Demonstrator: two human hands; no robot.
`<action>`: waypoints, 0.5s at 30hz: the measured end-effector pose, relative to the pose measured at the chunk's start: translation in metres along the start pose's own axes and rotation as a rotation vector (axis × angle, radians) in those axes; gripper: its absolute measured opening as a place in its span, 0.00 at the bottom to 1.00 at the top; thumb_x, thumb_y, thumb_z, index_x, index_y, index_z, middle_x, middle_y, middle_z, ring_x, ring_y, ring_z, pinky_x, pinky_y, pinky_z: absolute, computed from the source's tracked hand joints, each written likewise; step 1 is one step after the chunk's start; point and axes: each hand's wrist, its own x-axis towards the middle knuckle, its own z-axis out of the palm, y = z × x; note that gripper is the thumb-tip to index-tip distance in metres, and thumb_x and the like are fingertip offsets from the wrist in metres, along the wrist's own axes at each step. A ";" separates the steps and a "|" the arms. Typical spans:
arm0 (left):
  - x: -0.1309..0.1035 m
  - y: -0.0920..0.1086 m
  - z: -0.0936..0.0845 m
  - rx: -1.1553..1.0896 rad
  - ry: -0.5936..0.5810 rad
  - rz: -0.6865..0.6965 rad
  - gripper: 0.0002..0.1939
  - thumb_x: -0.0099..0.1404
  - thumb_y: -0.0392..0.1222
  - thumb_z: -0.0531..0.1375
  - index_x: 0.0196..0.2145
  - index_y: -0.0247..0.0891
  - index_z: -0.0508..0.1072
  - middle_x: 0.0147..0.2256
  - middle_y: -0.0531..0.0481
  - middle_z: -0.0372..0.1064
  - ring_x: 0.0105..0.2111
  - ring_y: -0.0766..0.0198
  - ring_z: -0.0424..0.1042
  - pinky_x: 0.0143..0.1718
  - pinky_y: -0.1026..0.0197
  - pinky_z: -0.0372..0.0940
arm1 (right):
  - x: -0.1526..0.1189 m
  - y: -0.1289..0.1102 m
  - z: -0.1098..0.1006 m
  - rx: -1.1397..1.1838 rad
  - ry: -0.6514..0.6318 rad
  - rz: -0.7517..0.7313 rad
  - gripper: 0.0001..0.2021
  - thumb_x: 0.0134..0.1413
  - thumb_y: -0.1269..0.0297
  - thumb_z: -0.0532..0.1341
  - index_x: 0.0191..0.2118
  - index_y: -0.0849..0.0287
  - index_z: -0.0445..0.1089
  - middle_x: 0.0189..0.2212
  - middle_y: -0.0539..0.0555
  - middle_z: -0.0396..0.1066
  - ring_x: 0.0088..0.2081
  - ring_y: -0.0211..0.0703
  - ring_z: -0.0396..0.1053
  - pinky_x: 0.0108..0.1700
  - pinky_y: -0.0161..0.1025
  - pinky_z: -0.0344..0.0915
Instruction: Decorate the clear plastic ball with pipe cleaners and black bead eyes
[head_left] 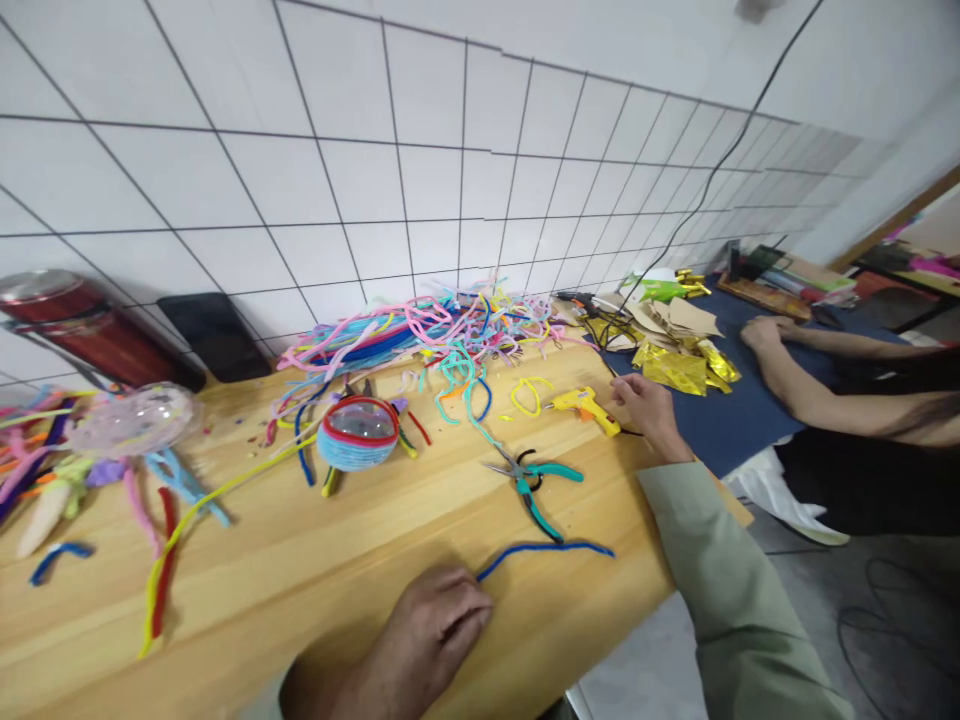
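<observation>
My left hand rests low over the wooden table with its fingers curled together. From its fingertips a blue pipe cleaner stretches to the right along the tabletop. Just right of the yellow glue gun is my right hand, fingers drawn together; whether it pinches something thin is too small to tell. Pliers with teal handles lie spread apart between my hands. Left of them sits a small rounded piece wrapped in light blue, with a red rim and a clear top.
Along the tiled wall lies a heap of colourful pipe cleaners. A red thermos, a dark phone and a clear plastic piece stand at left. Gold foil lies at right, near another person's arms.
</observation>
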 end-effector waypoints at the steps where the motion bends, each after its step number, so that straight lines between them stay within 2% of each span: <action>1: 0.000 0.001 0.000 0.006 -0.004 -0.004 0.13 0.80 0.39 0.59 0.35 0.41 0.76 0.31 0.51 0.77 0.30 0.66 0.75 0.33 0.66 0.68 | 0.000 -0.004 0.000 -0.007 0.000 -0.013 0.22 0.59 0.40 0.60 0.32 0.54 0.76 0.25 0.54 0.80 0.29 0.48 0.75 0.37 0.43 0.67; 6: 0.001 0.000 0.002 0.010 0.035 0.000 0.15 0.81 0.40 0.58 0.33 0.40 0.76 0.30 0.51 0.76 0.29 0.65 0.74 0.32 0.65 0.67 | -0.001 -0.027 0.000 -0.036 -0.033 -0.099 0.19 0.62 0.44 0.60 0.33 0.54 0.77 0.30 0.54 0.83 0.30 0.47 0.76 0.38 0.42 0.69; 10: 0.002 -0.001 0.004 0.017 0.063 0.052 0.15 0.81 0.41 0.58 0.35 0.41 0.77 0.30 0.51 0.77 0.29 0.65 0.75 0.32 0.65 0.67 | -0.005 -0.042 -0.001 -0.077 -0.065 -0.149 0.16 0.63 0.49 0.61 0.35 0.54 0.79 0.31 0.54 0.84 0.30 0.46 0.75 0.35 0.40 0.66; 15: 0.000 -0.005 0.006 0.031 0.057 0.054 0.15 0.82 0.41 0.56 0.36 0.41 0.78 0.30 0.51 0.78 0.30 0.65 0.77 0.33 0.66 0.69 | -0.011 -0.058 -0.005 -0.128 -0.122 -0.196 0.14 0.63 0.55 0.59 0.35 0.54 0.79 0.30 0.53 0.83 0.28 0.44 0.73 0.32 0.38 0.63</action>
